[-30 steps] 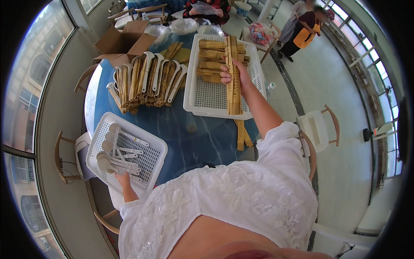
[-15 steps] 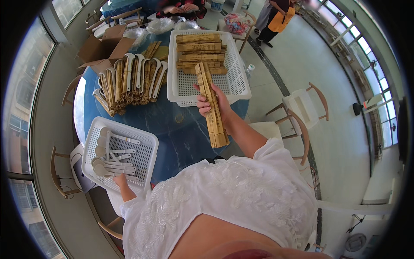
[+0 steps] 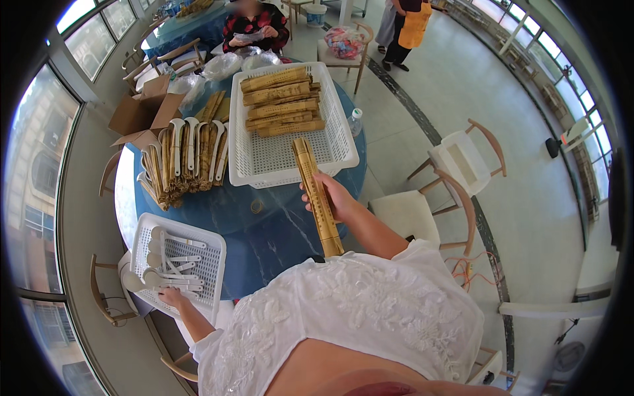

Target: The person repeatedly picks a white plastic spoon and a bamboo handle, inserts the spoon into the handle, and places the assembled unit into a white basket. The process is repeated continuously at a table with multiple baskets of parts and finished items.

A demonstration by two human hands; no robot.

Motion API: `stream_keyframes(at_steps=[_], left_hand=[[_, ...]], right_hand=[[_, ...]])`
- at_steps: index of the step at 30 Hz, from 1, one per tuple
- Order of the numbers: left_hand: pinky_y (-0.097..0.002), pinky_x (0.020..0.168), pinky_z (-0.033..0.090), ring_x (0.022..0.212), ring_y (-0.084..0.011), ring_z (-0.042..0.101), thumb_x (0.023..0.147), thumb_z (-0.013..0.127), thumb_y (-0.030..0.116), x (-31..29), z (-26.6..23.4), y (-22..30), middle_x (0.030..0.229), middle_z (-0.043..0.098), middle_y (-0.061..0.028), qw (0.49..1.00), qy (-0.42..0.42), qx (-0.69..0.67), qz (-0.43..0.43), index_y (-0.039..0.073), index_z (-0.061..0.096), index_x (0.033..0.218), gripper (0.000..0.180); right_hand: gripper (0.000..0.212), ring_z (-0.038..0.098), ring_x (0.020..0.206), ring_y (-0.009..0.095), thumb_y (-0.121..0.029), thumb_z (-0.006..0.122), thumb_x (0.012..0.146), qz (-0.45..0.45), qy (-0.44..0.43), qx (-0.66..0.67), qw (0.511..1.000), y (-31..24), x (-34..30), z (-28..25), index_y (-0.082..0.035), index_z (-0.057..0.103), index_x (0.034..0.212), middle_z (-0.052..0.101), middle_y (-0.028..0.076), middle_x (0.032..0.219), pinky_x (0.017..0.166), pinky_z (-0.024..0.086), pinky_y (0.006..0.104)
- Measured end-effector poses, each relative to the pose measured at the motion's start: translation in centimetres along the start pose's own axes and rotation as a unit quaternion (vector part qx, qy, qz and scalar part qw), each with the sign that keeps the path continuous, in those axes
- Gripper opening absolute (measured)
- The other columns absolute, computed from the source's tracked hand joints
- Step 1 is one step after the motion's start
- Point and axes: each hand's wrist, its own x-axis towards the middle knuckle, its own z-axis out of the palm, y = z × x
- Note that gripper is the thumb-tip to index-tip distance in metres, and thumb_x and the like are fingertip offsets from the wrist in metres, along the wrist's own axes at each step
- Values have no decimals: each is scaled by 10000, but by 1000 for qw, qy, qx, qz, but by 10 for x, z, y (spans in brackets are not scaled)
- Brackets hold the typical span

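Note:
My right hand [image 3: 333, 198] is wrapped round a long bundle of gold-brown printed packets [image 3: 316, 191], held tilted in front of the large white basket [image 3: 264, 178]. Down at the left, my left hand [image 3: 173, 297] reaches into a smaller white basket [image 3: 216, 264], its fingers closed on the handle of a white spoon [image 3: 133, 282] whose bowl sticks out over the basket's left side. Several other white spoons [image 3: 175, 259] lie inside. In the large basket rest several more gold-brown bundles [image 3: 284, 105].
A blue round table [image 3: 244, 244] bears both baskets. Left of the large basket stand packets with white spoons [image 3: 191, 155], beside an open cardboard box [image 3: 148, 115]. A bottle [image 3: 356, 122] stands at the right. Chairs [image 3: 462, 158] and other people [image 3: 257, 30] are around.
My view has shifted, so the table sits lower and further left. My left hand has drawn one spoon leftward, its bowl now past the basket's side. The right hand keeps its bundle.

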Motion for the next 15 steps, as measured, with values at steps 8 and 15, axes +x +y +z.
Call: stream_keyframes(at_steps=[8,15], left_hand=[[-212,502,314,596,-56,377,1007,412,219,-252,116,110,854,482,2,932,-341,-118,7,95,441,1302,321],[-182,522,316,623,-30,370,1001,423,159,-364,169,89,903,496,7,812,-583,-18,23,55,421,1348,362]], right_hand=[[543,558,846,135,-232,575,922,-10,-44,-176,983,-14,-6,5,-286,326,1401,487,43,988,691,513,309],[368,549,900,112,-380,509,950,-8,-126,-243,962,-15,3,7,-143,523,1231,515,21,976,774,483,284]])
